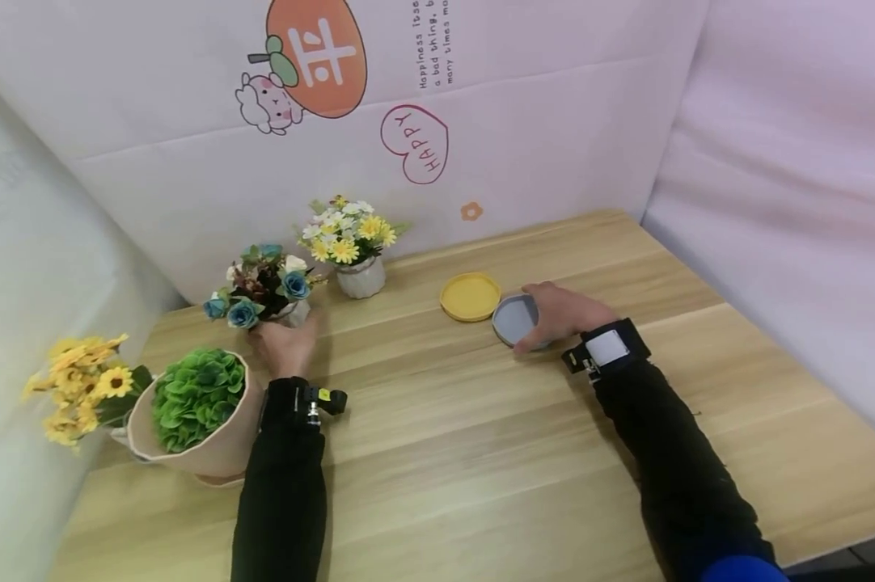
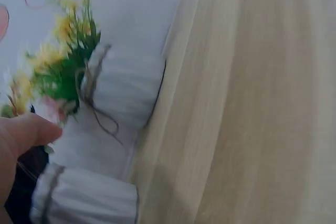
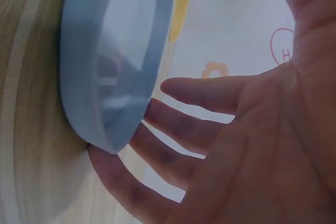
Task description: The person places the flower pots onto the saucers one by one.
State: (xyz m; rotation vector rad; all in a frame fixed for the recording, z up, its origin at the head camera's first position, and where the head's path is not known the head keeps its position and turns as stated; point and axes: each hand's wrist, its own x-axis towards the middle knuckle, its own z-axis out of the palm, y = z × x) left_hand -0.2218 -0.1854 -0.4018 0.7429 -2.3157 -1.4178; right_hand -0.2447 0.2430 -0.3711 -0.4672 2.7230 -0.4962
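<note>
Fingers (image 3: 210,93) of the right hand (image 1: 572,311) spread loosely at a shallow round grey dish (image 1: 513,318); whether left hand (image 1: 287,346) grips the white blue-rose flowerpot (image 1: 294,313) is unclear.

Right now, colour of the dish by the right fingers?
Blue-grey dish; clearest in the right wrist view.

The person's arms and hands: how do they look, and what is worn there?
The left hand and right hand are gloveless. Black sleeves cover both arms. The left wrist's black strap carries a black device with a yellow mark; the right wrist's black strap has a white rectangular panel. A blue patch shows at the right sleeve's lower end.
</note>
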